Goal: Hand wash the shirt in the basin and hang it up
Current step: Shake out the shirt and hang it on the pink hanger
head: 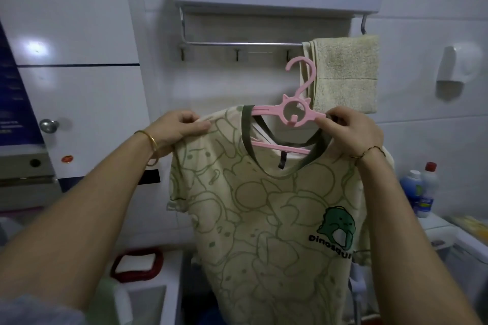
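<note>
Below the rail [237,44], the left hand [179,126] is pinching the shirt [264,219] at one shoulder and the right hand [348,133] is gripping the half-inserted pink hanger [266,109], risking the cloth sliding off its uncovered arm.

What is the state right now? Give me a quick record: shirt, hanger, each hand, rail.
shirt: held up at the shoulders, printed front towards the camera, not hung yet
hanger: pink, partly through the neck opening; its hook is free, below the rail
left hand: grips one shoulder of the shirt
right hand: pinches the end of the hanger's arm at the collar
rail: metal bar on the wall above; towel draped over one end, behind the hook
next (judgement): probably seat the hanger, then hook it on the rail
</note>
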Motion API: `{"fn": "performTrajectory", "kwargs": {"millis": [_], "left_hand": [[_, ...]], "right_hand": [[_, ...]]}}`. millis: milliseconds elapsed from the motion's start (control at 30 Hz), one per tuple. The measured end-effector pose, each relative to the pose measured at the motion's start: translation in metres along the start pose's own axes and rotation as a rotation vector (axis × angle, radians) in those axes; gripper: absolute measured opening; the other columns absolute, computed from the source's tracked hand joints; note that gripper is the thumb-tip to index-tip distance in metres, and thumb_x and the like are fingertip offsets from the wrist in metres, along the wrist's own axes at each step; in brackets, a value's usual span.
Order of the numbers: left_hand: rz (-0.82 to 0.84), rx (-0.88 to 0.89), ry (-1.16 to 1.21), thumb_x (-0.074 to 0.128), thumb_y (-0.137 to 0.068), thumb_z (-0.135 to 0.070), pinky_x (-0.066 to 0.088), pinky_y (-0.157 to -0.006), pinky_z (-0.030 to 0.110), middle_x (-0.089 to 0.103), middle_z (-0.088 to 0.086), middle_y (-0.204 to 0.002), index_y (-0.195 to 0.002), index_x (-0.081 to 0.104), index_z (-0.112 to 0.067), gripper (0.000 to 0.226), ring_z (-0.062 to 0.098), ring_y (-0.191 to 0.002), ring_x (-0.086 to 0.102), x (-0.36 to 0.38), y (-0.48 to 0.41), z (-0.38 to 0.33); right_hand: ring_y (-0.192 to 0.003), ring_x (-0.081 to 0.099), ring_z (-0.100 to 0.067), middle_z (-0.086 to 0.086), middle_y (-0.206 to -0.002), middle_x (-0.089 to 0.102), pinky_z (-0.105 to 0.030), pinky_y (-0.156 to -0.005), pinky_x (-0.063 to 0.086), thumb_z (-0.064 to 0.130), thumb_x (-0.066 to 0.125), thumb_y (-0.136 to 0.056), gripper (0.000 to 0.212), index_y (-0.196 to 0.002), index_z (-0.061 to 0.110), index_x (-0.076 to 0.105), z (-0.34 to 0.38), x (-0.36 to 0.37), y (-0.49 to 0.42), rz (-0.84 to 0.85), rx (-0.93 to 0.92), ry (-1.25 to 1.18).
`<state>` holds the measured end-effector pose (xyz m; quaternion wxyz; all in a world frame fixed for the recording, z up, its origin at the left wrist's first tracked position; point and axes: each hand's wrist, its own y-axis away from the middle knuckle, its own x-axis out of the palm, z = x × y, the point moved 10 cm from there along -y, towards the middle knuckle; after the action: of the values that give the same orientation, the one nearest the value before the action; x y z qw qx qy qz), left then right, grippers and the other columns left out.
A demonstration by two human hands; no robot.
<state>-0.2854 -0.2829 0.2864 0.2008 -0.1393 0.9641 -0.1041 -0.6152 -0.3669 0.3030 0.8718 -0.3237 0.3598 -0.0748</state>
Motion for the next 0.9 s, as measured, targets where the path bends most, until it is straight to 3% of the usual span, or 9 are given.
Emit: {"fn": "performTrajectory", "kwargs": {"millis": [67,133,200,333,467,567,667,767,900], "left_hand": [[-0.011,0.011,0.094,0.064,-0.085,-0.019,0.048,-0.048,0.016,0.062,-0.004,-0.060,-0.070,0.057,-0.014,0.017,0.009,-0.055,0.058,-0.002,-0.002,-0.006],[-0.136,0.040,0.210,0.061,-0.089,-0.018,0.045,-0.045,0.014,0.059,-0.008,-0.051,-0.067,0.053,-0.014,0.024,0.005,-0.047,0.055,-0.015,-0.006,-0.009],[-0.229,0.073,0.149,0.063,-0.089,-0.023,0.042,-0.049,0.018,0.057,-0.004,-0.055,-0.067,0.052,-0.014,0.026,0.007,-0.050,0.051,-0.023,-0.009,-0.011],[-0.202,0.163,-0.086,0.060,-0.091,-0.028,0.034,-0.059,0.026,0.046,0.001,-0.068,-0.071,0.052,-0.013,0.026,0.011,-0.061,0.041,-0.013,-0.011,-0.024],[-0.087,0.245,-0.218,0.050,-0.095,-0.033,0.041,-0.067,0.022,0.057,-0.008,-0.080,-0.083,0.062,-0.023,0.019,0.007,-0.074,0.051,0.008,-0.005,-0.044],[-0.006,0.316,-0.462,0.054,-0.093,-0.031,0.042,-0.068,0.021,0.059,-0.002,-0.080,-0.085,0.067,-0.016,0.022,0.010,-0.076,0.053,0.025,0.000,-0.059],[-0.016,0.370,-0.501,0.059,-0.091,-0.023,0.042,-0.068,0.018,0.060,0.003,-0.079,-0.085,0.068,-0.009,0.017,0.011,-0.073,0.052,0.029,0.002,-0.069],[-0.053,0.408,-0.430,0.063,-0.089,-0.020,0.045,-0.075,0.029,0.060,0.007,-0.081,-0.085,0.067,-0.009,0.012,0.014,-0.077,0.053,0.030,0.002,-0.073],[-0.010,0.404,-0.548,0.065,-0.087,-0.016,0.041,-0.067,0.028,0.052,0.002,-0.073,-0.089,0.065,-0.005,0.012,0.012,-0.068,0.047,0.050,-0.005,-0.075]], "right_hand": [[-0.080,0.054,-0.021,0.007,-0.071,0.056,-0.031,-0.067,0.034,0.048,0.053,-0.088,0.029,-0.084,0.020,0.060,-0.002,-0.003,0.001,-0.013,-0.004,-0.018],[-0.079,0.055,-0.022,0.004,-0.071,0.057,-0.030,-0.062,0.034,0.047,0.054,-0.087,0.031,-0.082,0.017,0.060,-0.003,-0.005,0.001,-0.028,-0.014,-0.032],[-0.077,0.054,-0.020,0.006,-0.068,0.055,-0.028,-0.059,0.032,0.049,0.055,-0.087,0.032,-0.078,0.019,0.058,-0.003,-0.005,0.001,-0.044,-0.015,-0.050],[-0.077,0.053,-0.017,0.009,-0.069,0.054,-0.029,-0.058,0.031,0.054,0.056,-0.085,0.032,-0.073,0.024,0.056,0.001,-0.004,-0.003,-0.056,-0.041,-0.068],[-0.077,0.053,-0.016,0.009,-0.071,0.055,-0.030,-0.062,0.033,0.057,0.056,-0.085,0.032,-0.079,0.025,0.059,0.007,-0.004,-0.006,-0.078,-0.075,-0.078],[-0.080,0.055,-0.017,0.008,-0.075,0.057,-0.034,-0.067,0.038,0.056,0.058,-0.083,0.033,-0.084,0.024,0.062,0.012,-0.003,-0.007,-0.062,-0.102,-0.081],[-0.079,0.054,-0.018,0.008,-0.073,0.055,-0.038,-0.070,0.042,0.062,0.052,-0.076,0.039,-0.083,0.025,0.061,0.018,0.000,-0.008,-0.030,-0.143,-0.077],[-0.079,0.054,-0.020,0.006,-0.074,0.055,-0.038,-0.069,0.042,0.056,0.057,-0.082,0.033,-0.083,0.024,0.061,0.021,0.000,-0.009,-0.038,-0.168,-0.070],[-0.076,0.052,-0.018,0.005,-0.076,0.056,-0.037,-0.066,0.041,0.060,0.054,-0.081,0.035,-0.082,0.026,0.058,0.025,0.009,-0.013,-0.012,-0.217,-0.046]]}}
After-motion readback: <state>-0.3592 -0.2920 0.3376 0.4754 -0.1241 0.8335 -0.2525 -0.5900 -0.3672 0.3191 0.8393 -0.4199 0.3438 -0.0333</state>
